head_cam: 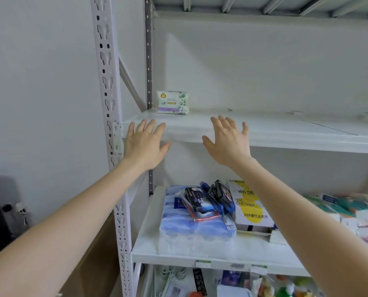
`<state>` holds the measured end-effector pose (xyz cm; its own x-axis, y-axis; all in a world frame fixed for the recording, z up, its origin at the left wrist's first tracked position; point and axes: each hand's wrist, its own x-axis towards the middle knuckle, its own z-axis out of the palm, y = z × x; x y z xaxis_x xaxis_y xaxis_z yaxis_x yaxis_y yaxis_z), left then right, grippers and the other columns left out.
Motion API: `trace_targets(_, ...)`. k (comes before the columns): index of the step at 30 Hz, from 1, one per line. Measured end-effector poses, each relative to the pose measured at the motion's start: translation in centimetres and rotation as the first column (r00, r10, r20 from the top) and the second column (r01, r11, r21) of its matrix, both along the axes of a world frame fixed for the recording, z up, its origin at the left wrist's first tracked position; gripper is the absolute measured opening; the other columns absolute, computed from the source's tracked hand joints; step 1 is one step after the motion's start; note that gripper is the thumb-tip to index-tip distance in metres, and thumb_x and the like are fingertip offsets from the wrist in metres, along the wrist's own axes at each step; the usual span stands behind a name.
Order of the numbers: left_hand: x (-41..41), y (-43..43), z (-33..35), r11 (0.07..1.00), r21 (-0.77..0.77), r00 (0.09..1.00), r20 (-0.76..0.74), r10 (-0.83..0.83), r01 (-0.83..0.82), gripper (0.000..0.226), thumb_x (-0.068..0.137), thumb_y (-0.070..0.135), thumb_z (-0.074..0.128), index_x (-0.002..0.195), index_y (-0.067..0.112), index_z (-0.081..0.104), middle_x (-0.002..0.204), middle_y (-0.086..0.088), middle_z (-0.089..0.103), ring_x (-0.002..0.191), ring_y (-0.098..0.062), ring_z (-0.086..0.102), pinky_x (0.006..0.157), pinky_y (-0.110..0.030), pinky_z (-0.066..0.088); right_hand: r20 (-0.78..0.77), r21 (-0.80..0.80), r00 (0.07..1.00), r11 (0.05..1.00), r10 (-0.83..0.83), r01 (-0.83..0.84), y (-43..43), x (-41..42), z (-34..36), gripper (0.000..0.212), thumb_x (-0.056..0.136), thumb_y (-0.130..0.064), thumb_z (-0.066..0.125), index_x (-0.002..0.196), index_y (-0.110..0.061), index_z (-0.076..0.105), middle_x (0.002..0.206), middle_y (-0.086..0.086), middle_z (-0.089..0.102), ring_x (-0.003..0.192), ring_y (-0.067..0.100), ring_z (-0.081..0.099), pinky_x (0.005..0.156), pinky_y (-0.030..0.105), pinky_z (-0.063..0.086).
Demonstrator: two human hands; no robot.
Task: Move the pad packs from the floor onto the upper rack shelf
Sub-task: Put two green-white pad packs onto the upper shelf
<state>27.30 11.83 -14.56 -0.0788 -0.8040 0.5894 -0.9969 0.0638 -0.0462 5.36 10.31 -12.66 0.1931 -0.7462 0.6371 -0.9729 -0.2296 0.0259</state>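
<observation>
One pad pack (172, 102), white with green leaves and a purple band, stands upright at the back left of the upper rack shelf (286, 133). Both my hands are raised in front of that shelf's front edge, below and in front of the pack, holding nothing. My left hand (145, 143) has its fingers spread and straight near the left upright. My right hand (228, 140) is likewise spread, a little to the right of the pack. No floor packs are in view.
The white slotted rack upright (109, 82) rises at the left. The middle shelf (148, 239) carries a blue tissue pack (178, 230), dark small packets (213, 198), a white and yellow box (250, 209) and mixed goods at right. A lower shelf holds more items.
</observation>
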Motion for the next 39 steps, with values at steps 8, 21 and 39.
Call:
trace_targets(8,-7.7,9.0,-8.7,0.998,-0.059,0.999,-0.049,0.001,-0.004,0.062,0.098,0.049,0.037,0.151,0.019,0.027,0.159,-0.012,0.024,0.148,-0.03,0.015,0.119,-0.051,0.008,0.029,-0.015,0.999,0.999,0.039,-0.039,7.6,-7.9,-7.7,0.062,0.096,-0.046,0.037,0.149,-0.016,0.027,0.158,0.008,0.025,0.147,0.024,0.017,0.116,0.056,0.001)
trace_targets(21,-19.2,19.3,-30.2,0.951,0.243,0.981,-0.043,-0.188,0.193,0.063,0.091,0.044,0.056,0.145,0.016,0.042,0.15,-0.014,0.042,0.141,-0.033,0.034,0.114,-0.055,0.027,0.061,0.369,0.995,0.928,-0.079,0.052,21.7,-19.9,-30.1,0.065,0.093,-0.048,0.036,0.149,-0.015,0.029,0.156,0.006,0.031,0.146,0.024,0.023,0.117,0.057,0.006)
trace_targets(39,-25.3,28.6,-58.0,0.695,0.679,0.96,-0.049,-0.276,0.235,0.066,0.07,0.044,0.078,0.129,0.018,0.06,0.128,-0.01,0.063,0.119,-0.032,0.06,0.098,-0.055,0.044,0.058,0.796,0.983,0.602,-0.175,0.061,35.3,-26.9,-59.1,0.068,0.092,-0.05,0.043,0.151,-0.02,0.026,0.157,-0.001,0.028,0.146,0.02,0.023,0.116,0.048,0.016)
